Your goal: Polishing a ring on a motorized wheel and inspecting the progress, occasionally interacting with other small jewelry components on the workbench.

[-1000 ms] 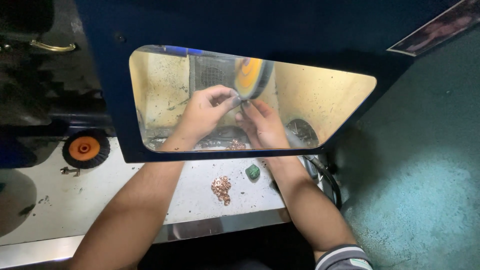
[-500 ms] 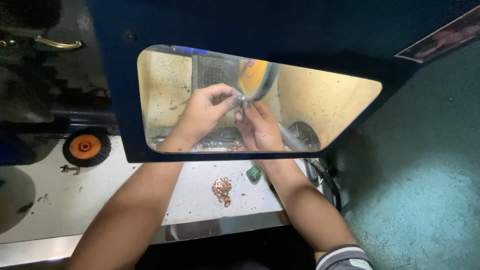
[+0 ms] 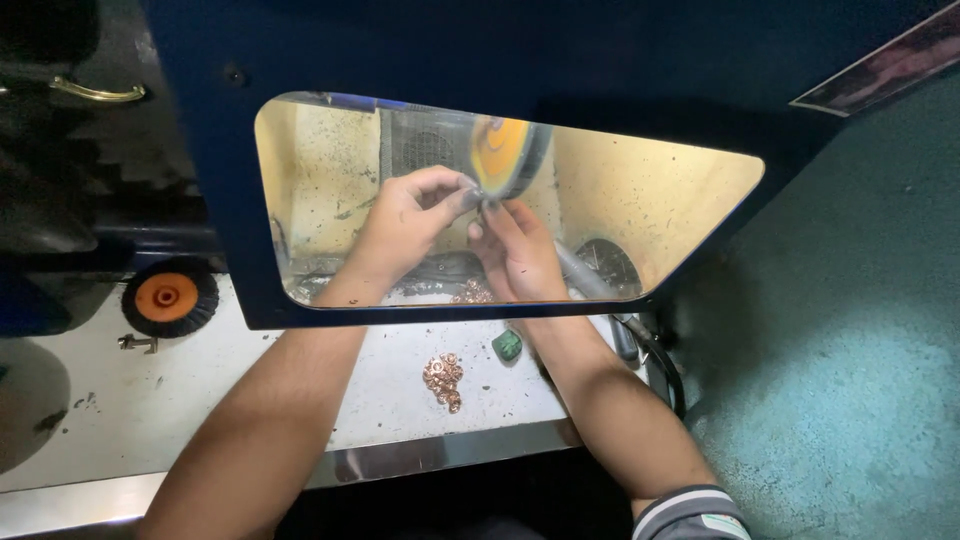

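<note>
Both hands work behind a clear window (image 3: pixel 640 200) set in a dark blue guard (image 3: pixel 480 50), seen from above. The left hand (image 3: pixel 405 225) reaches in from the lower left, its thumb and fingers pinched together at the edge of a spinning orange and yellow wheel (image 3: pixel 505 155). The right hand (image 3: pixel 520 250) comes up from the lower right, and its fingertips meet those of the left hand just beneath the wheel. Something very small seems to be nipped between the two hands against the wheel, but it is too small and blurred to tell what it is, so whether either hand truly grips it cannot be told.

On the white bench (image 3: pixel 200 400) in front of the guard lies a little heap of copper-coloured rings (image 3: pixel 443 377), between the two forearms. Just to its right sits a small green block (image 3: pixel 507 345), close to the right wrist. More rings (image 3: pixel 472 293) lie inside, behind the lower edge of the window. At the left, an orange disc with a black brush rim (image 3: pixel 168 297) rests on the bench, well apart from the hands. A striped cuff (image 3: pixel 690 512) shows on the right arm at the bottom edge
</note>
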